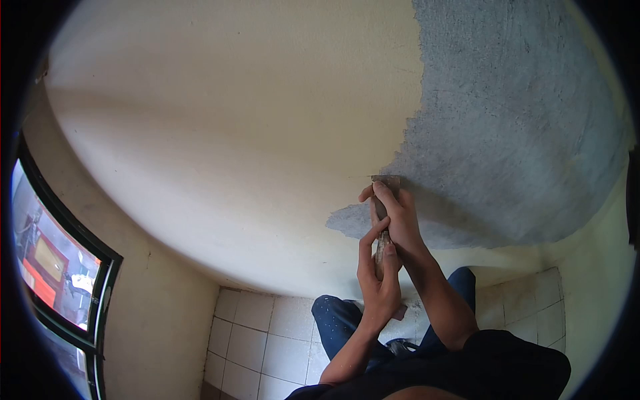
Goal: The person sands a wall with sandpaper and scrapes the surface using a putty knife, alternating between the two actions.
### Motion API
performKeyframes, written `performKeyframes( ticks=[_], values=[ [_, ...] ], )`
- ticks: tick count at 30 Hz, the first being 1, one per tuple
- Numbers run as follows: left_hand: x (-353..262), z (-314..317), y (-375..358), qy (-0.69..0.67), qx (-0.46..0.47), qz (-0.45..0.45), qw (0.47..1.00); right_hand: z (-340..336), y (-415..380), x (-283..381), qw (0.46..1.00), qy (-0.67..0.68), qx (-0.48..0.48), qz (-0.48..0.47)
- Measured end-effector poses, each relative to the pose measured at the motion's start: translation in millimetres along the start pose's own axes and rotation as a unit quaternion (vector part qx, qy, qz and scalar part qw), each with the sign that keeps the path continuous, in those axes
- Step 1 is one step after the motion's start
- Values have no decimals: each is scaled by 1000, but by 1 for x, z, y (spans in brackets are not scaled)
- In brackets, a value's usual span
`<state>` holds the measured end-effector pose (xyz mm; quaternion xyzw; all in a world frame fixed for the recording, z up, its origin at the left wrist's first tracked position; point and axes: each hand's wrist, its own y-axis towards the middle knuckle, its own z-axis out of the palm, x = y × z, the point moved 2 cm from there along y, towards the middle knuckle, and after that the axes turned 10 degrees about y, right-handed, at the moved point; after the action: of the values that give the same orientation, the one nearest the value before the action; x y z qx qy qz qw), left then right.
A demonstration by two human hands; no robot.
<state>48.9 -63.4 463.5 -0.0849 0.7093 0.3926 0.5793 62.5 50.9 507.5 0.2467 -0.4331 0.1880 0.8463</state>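
A paint scraper (393, 180) has its blade edge against the wall, right where the cream paint (267, 120) meets the bared grey patch (500, 133). My left hand (379, 280) is wrapped round the scraper's worn handle. Higher up, my right hand (400, 217) grips the scraper close to its blade, with fingers pressed along it. The border of the paint is ragged, and a grey tongue reaches left below the blade. Part of the scraper is hidden by my fingers.
My knees, in blue trousers (333, 323) with pale specks, are bent close to the wall. White floor tiles (287, 350) lie below. A dark-framed window (110, 267) is on the left, and another wall (603, 280) stands at the right.
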Motion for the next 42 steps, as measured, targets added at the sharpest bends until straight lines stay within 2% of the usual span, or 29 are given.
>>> performKeyframes(
  ticks=[12, 18, 22, 31, 42],
  values=[
    [-9, 1, 2, -10, -1, -2, 1000, 3, 0, 4, 1000, 2, 0, 8],
    [7, 2, 6, 38, -25, 44, 998, -2, 3, -3, 1000, -14, 13, -14],
    [13, -5, 8, 27, -22, 28, 999, 1, 3, -9, 999, -36, 1, -34],
    [8, -2, -5, -10, -31, -10, 999, -3, -1, -18, 1000, -23, 19, -7],
    [-2, -8, 2, -14, -24, -12, 1000, 7, 4, -13, 1000, -14, 10, -12]
  ],
)
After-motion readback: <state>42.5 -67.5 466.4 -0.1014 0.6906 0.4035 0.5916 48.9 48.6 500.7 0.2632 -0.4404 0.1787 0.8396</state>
